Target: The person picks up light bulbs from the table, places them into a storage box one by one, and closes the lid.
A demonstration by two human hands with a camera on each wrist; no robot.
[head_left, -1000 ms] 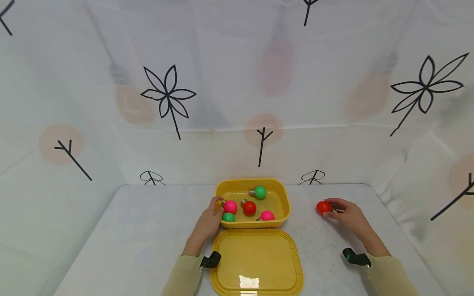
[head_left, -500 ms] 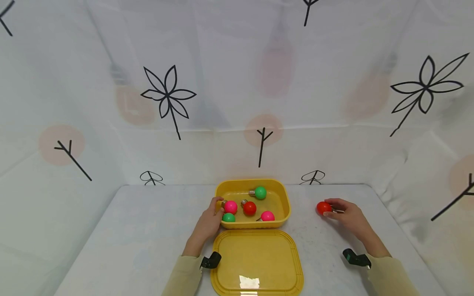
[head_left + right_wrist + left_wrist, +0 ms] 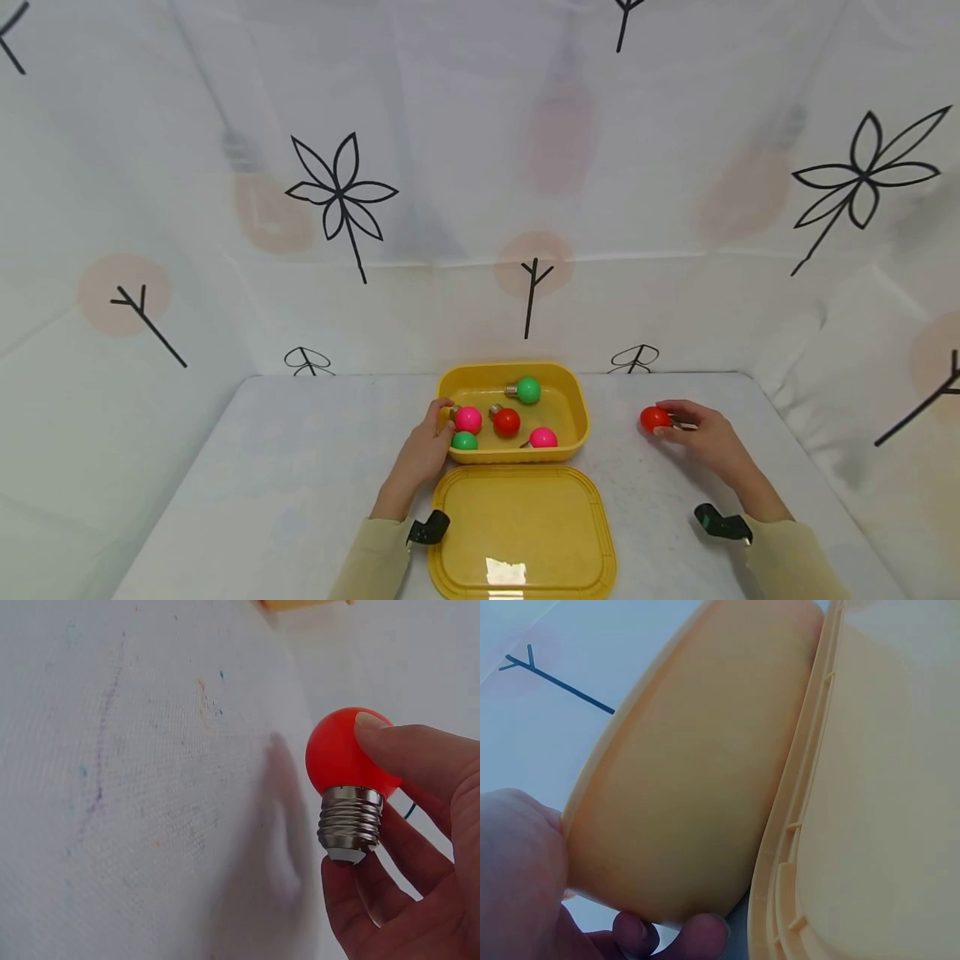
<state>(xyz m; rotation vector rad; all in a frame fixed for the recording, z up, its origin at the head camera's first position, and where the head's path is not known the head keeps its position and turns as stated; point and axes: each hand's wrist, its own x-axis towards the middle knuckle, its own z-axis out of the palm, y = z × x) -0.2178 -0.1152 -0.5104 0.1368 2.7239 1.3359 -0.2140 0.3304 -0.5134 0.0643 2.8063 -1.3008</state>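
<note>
My right hand (image 3: 708, 435) pinches a red light bulb (image 3: 349, 754) by its round globe, thumb on one side. The bulb's metal screw base (image 3: 350, 819) shows in the right wrist view, and other fingers curl beneath it. At the left end of a yellow plastic box (image 3: 573, 392), my left hand (image 3: 423, 450) grips the wall, with curled fingertips under the box's end in the left wrist view. Inside lie a green bulb (image 3: 528, 390), a pink bulb (image 3: 468, 420), a red bulb (image 3: 507, 422), another pink bulb (image 3: 543, 437) and another green bulb (image 3: 465, 441).
A flat yellow lid (image 3: 525, 525) lies directly in front of the box. Both rest on a white-covered table (image 3: 285, 475). White patterned cloth (image 3: 480, 317) rises behind and at both sides. A small black device (image 3: 429, 527) sits at each wrist.
</note>
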